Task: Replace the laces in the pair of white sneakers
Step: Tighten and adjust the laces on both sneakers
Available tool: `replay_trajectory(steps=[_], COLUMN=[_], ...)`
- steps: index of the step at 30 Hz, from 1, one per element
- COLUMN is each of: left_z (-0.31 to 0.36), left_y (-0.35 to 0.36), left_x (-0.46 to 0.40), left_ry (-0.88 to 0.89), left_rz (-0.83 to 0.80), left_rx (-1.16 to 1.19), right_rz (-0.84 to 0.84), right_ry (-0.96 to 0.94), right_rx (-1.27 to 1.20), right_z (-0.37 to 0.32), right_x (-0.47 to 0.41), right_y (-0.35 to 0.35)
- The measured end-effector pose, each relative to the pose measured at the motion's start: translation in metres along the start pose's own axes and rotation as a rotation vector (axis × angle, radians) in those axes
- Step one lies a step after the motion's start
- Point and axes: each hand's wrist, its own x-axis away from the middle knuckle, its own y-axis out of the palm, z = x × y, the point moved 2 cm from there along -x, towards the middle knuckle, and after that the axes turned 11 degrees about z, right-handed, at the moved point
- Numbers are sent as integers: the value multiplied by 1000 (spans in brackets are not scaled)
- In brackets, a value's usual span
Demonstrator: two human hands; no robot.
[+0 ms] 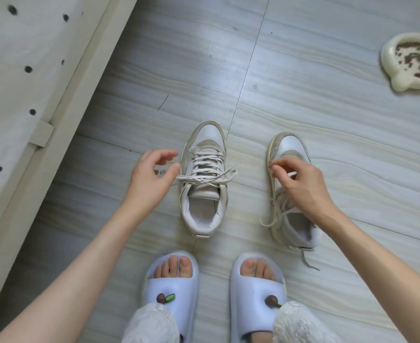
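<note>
1. Tiled floor [303, 107]: two white sneakers mid-floor.
2. Left sneaker [205, 194] upright, laced.
3. Right sneaker [288, 219] tilted, lace [272, 219] loose.
4. Left hand [152, 173] loosely curled, holding nothing, beside left sneaker.
5. Right hand [300, 184] pinches right sneaker's lace.

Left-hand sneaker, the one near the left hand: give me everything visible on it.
The left sneaker stands upright on the grey floor, toe pointing away from the person. White leather-look upper with beige suede-look panels, worn. Off-white flat lace threaded through all eyelets, ends loose and splayed across the tongue. The left hand hovers beside it, fingertips near a lace end; contact unclear.
</note>
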Motion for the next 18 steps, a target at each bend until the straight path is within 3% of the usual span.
replay_trajectory(steps=[2, 4, 7, 11, 15, 18], left_z=[21, 45, 72, 72, 63, 60], left_y=[17, 42, 91, 128, 135, 144], left_x=[10, 27, 59, 83, 79, 76], left_ry=[131, 235, 305, 277, 95, 109], left_rz=[76, 79, -129, -430, -474, -510], left_rx=[5, 57, 106, 26, -37, -108], right_rz=[111, 118, 7, -29, -48, -89], right_ry=[34, 82, 188, 230, 206, 166], right_rx=[55, 118, 150, 54, 43, 25], right_z=[16, 37, 68, 85, 87, 87], right_x=[4, 11, 26, 39, 38, 40], right_y=[-18, -34, -48, -46, -39, -32])
